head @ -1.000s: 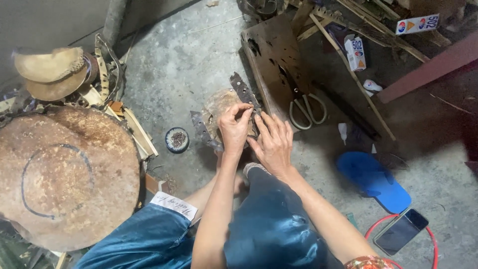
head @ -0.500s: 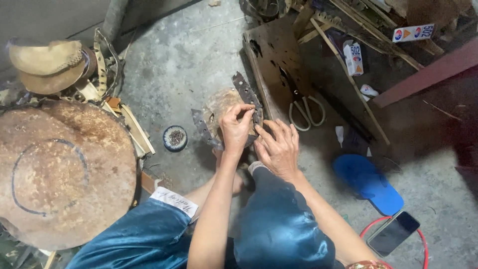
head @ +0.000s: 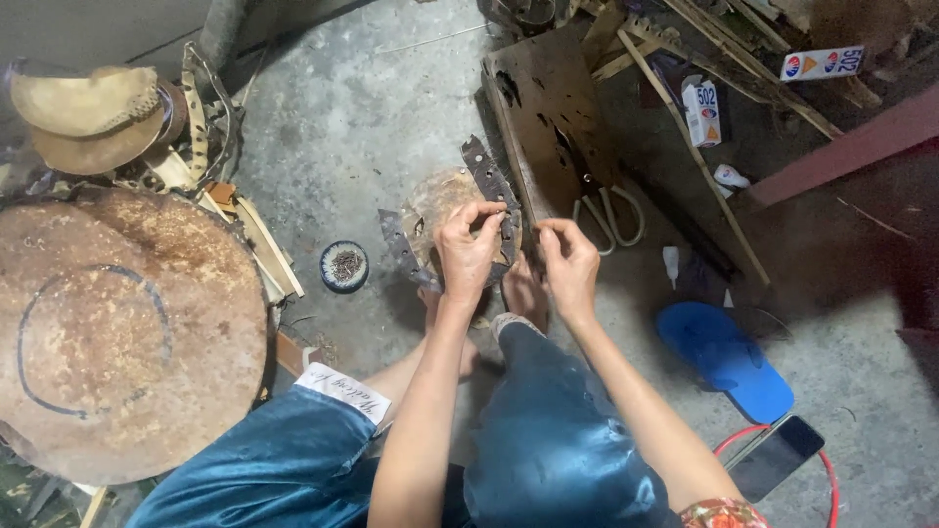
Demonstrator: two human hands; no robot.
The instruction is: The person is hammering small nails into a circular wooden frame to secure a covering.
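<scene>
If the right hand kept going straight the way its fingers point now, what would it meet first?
Probably the dark perforated strip that the left hand pinches; the right hand points up-left at it, with only a small gap, though depth is unclear.

Left hand [head: 468,256] covers the middle of the round tan woven piece [head: 435,200] and part of the dark punched strip [head: 492,181], so the fingertip grip can't be read. Large rusty round disc [head: 117,328] cut off at left edge. Black phone [head: 778,458] half hidden (red hoop over it).
</scene>
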